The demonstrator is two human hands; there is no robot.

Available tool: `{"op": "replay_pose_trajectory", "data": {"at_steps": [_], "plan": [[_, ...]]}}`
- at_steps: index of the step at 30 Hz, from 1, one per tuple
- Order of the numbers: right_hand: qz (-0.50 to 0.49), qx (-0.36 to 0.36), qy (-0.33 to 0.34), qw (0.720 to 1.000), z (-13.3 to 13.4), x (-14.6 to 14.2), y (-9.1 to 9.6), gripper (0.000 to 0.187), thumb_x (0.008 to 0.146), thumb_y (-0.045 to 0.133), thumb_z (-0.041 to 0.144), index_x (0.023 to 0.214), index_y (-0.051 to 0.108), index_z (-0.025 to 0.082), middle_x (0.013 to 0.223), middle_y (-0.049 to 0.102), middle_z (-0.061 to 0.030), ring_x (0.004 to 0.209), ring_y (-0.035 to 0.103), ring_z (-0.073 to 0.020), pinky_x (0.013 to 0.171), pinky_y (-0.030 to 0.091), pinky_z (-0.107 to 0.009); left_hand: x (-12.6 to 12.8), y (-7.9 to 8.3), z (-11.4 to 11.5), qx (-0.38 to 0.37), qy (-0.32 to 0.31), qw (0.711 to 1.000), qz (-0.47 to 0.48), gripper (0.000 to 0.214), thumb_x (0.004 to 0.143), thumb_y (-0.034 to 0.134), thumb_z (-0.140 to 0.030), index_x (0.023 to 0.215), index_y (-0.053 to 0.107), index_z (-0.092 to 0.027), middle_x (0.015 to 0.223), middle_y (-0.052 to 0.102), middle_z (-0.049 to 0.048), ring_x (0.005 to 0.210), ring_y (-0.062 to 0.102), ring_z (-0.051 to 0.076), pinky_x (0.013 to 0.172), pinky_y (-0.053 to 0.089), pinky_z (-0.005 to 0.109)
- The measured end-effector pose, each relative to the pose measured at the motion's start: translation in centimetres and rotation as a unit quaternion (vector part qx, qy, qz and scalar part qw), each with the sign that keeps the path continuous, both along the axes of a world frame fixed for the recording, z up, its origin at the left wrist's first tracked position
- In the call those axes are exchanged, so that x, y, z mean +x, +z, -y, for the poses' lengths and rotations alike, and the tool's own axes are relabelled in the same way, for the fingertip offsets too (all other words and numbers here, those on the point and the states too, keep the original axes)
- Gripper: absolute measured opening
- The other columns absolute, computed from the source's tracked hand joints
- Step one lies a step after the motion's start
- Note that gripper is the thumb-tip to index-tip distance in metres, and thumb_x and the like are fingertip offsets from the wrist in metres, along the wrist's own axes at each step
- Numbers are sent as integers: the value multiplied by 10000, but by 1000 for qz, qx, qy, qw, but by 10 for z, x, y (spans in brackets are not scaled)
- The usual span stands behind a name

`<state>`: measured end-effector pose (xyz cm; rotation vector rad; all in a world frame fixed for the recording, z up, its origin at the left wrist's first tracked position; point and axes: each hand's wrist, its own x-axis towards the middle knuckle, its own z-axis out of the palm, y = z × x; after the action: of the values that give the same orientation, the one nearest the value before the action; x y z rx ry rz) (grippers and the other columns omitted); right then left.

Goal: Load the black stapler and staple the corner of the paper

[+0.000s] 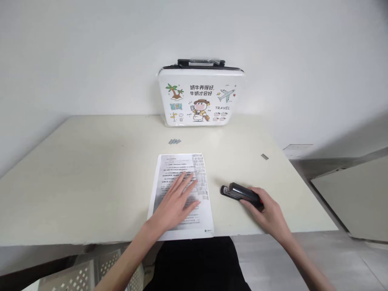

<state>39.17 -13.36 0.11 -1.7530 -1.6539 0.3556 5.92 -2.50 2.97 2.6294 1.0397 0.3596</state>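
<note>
Under my left hand (172, 208) lies a printed sheet of paper (182, 161), near the table's front edge. The fingers of that hand are stretched out flat on the page, covering part of its text. To the right of the sheet, my right hand (268, 208) is wrapped round the rear end of a black stapler (244, 194). The stapler's nose points left toward the paper, with a gap between its upper arm and base. A bit of red shows at its back end by my fingers. Stapler and sheet are apart.
A white case (200, 97) with cartoon prints and a black handle stands upright against the wall. Several staple strips (175, 141) lie in front of it. Another small strip (264, 157) is near the right edge of the table (91, 173).
</note>
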Motion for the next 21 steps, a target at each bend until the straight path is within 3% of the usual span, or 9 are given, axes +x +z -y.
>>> {"op": "replay_pose_trajectory", "data": {"at_steps": [6, 8, 14, 21], "plan": [[-37, 18, -15, 999, 2, 5, -1, 268, 985, 678, 467, 1158, 653, 265, 1115, 734, -69, 979, 709, -254, 816, 581, -363, -71, 0, 18, 40, 61, 997, -19, 676, 1083, 496, -488, 1689, 226, -357, 1727, 321, 7, 1597, 284, 309, 1276, 349, 542], [-35, 29, -23, 999, 2, 4, -1, 256, 983, 685, 455, 1157, 659, 269, 1106, 733, -68, 973, 705, -253, 814, 576, -365, -80, -1, 24, 52, 37, 997, -38, 704, 1071, 516, -497, 1693, 223, -344, 1730, 311, 17, 1596, 279, 321, 1277, 339, 550], [-47, 54, -16, 997, 3, 4, -2, 219, 992, 682, 409, 1161, 663, 271, 1082, 726, -75, 966, 695, -254, 785, 573, -360, -65, -3, 30, 109, -14, 991, -80, 791, 1039, 558, -532, 1703, 201, -288, 1729, 306, 53, 1592, 282, 337, 1313, 215, 572], [-73, 61, -43, 995, 5, 6, -3, 220, 987, 687, 409, 1156, 663, 270, 1055, 726, -63, 912, 706, -227, 728, 580, -321, -41, -2, 27, 141, -21, 986, -82, 805, 1032, 567, -534, 1702, 203, -276, 1726, 311, 56, 1587, 301, 328, 1309, 233, 551]]}}
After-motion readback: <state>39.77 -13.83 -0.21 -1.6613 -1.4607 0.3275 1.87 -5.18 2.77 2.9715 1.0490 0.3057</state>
